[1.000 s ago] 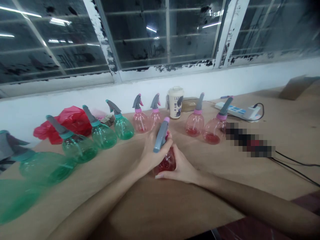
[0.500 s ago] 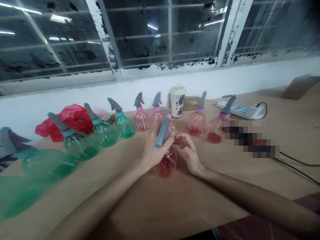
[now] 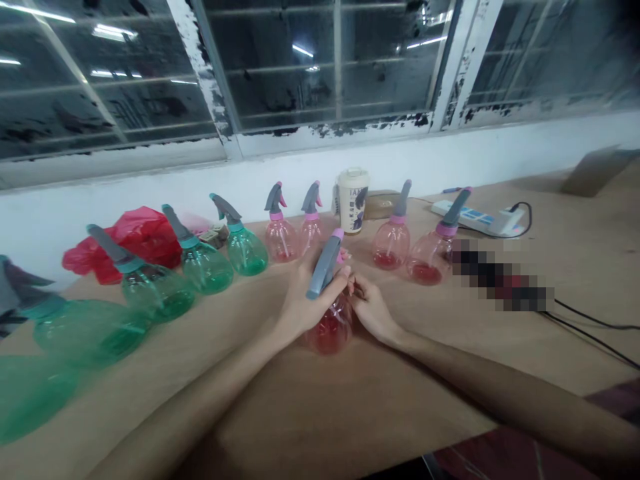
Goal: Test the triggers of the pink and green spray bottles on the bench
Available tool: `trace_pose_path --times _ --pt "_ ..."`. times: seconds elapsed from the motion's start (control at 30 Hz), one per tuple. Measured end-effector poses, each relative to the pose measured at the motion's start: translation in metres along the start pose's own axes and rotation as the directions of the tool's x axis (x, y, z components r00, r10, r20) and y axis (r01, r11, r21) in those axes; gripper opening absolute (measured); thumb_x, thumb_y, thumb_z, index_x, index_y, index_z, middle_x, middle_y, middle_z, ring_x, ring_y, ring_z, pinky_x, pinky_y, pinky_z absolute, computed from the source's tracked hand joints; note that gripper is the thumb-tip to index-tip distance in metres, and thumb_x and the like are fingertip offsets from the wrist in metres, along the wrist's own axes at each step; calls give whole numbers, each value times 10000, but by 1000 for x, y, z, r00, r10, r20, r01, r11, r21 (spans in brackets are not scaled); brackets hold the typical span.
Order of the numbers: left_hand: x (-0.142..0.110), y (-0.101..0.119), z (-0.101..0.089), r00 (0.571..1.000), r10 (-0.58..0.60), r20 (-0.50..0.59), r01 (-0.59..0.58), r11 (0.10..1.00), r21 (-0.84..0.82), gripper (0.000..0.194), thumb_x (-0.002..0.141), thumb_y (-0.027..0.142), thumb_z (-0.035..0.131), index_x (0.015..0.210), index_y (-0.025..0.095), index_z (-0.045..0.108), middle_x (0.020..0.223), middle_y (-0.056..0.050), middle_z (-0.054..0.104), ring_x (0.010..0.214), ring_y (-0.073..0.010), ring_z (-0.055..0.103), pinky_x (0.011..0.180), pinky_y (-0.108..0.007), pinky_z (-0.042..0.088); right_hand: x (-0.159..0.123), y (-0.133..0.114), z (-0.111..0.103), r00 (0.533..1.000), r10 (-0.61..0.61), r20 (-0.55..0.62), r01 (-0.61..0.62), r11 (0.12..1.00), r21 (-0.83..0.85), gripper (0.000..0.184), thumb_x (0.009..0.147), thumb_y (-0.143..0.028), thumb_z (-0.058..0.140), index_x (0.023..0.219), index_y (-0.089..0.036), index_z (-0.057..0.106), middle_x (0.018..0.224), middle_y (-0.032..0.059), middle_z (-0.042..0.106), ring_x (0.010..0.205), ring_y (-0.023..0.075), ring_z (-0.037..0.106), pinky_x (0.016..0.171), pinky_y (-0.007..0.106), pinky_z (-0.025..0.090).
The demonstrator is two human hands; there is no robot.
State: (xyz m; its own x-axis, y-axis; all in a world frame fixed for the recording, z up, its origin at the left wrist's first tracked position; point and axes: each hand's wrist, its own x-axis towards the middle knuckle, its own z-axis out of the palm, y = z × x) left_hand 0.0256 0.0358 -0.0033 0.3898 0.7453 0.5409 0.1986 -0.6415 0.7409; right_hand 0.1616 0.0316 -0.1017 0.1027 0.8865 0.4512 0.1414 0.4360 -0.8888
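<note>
pink spray bottle [image 3: 330,333] at the centre of the table [image 3: 280,413], near its front edge, red liquid inside, its grey spray head [image 3: 324,267] tipped in pink. the left hand [image 3: 306,293] grips the bottle around its neck, just below the spray head, the thumb across the near side and the other fingers closed, mostly hidden behind it. the right hand [image 3: 373,310] is at the right side of the neck, its fingers curled and bunched close to the left thumb; whether they pinch anything cannot be told. behind, two pink bottles [image 3: 281,240] stand beside a lidded paper cup [image 3: 353,207], printed in dark ink with large letters that begin "ia", the next one unclear; the smaller characters below are too small to read. to the right, two further pink bottles [image 3: 391,248] hold red liquid, near a white and blue power strip [image 3: 467,217] with a plug inserted. to the left runs a curved row of five green bottles [image 3: 205,270], the nearest cut by the frame; a red plastic bag [image 3: 145,237] lies behind them. a dark object [image 3: 500,277] at right, with cables, is pixelated.
</note>
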Motion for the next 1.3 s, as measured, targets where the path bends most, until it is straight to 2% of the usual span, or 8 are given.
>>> trace_pose_path --times 0.2,0.37,0.57,0.73,0.87,1.0,1.13,1.3 --pt "1 1 -1 1000 -6 -9 6 1000 22 188 797 248 606 980 214 582 977 -65 679 882 -233 661 825 -396 510 0 0 0 998 6 70 -1 997 -77 106 615 -108 404 604 -209 434 688 -13 515 697 158 493 662 267 378" --pt "1 3 -1 1000 -10 -11 10 1000 28 162 798 244 604 956 211 596 984 -71 673 926 -228 647 870 -390 490 1 2 -1 996 8 92 6 989 -149 127 644 -96 422 578 -205 434 681 -3 520 680 160 498 641 270 367" --pt "2 6 -1 999 -23 -41 25 998 57 95 772 208 600 853 227 554 750 -2 607 622 -153 582 611 -289 485 3 3 -1 994 10 112 13 978 -207 160 604 -45 421 592 -205 427 649 -19 504 654 147 485 638 259 362" --pt "2 7 -2 998 24 -55 -18 994 103 84 758 157 568 759 231 527 656 26 544 563 -139 539 555 -272 454 3 -1 -2 989 17 147 20 970 -241 186 587 -18 412 581 -203 428 644 -18 521 638 141 476 634 253 358" --pt "3 4 -2 999 16 -48 -11 995 95 62 776 203 577 828 234 563 712 9 589 602 -154 570 592 -295 473 4 1 -2 988 16 152 24 966 -257 198 602 -4 419 586 -200 449 660 -15 530 652 142 490 648 250 377" --pt "3 1 -1 1000 3 -27 -1 998 64 172 804 261 588 973 230 587 871 -42 652 749 -198 633 696 -340 503 6 5 -3 988 17 153 24 964 -266 201 645 2 455 641 -191 508 723 -3 562 726 154 531 705 264 414" --pt "1 0 -1 1000 23 -19 -22 998 52 195 813 278 589 1003 232 578 986 -62 659 867 -224 646 794 -378 506 6 3 -5 983 19 180 33 959 -281 222 661 25 462 651 -183 539 768 7 579 765 154 547 736 272 423" --pt "1 -2 -1 999 42 -8 -42 998 36 203 810 264 593 1010 239 574 994 -61 660 912 -224 642 852 -397 499 7 2 -4 979 14 205 51 950 -308 252 655 58 464 608 -171 558 758 19 582 769 159 535 723 274 404"
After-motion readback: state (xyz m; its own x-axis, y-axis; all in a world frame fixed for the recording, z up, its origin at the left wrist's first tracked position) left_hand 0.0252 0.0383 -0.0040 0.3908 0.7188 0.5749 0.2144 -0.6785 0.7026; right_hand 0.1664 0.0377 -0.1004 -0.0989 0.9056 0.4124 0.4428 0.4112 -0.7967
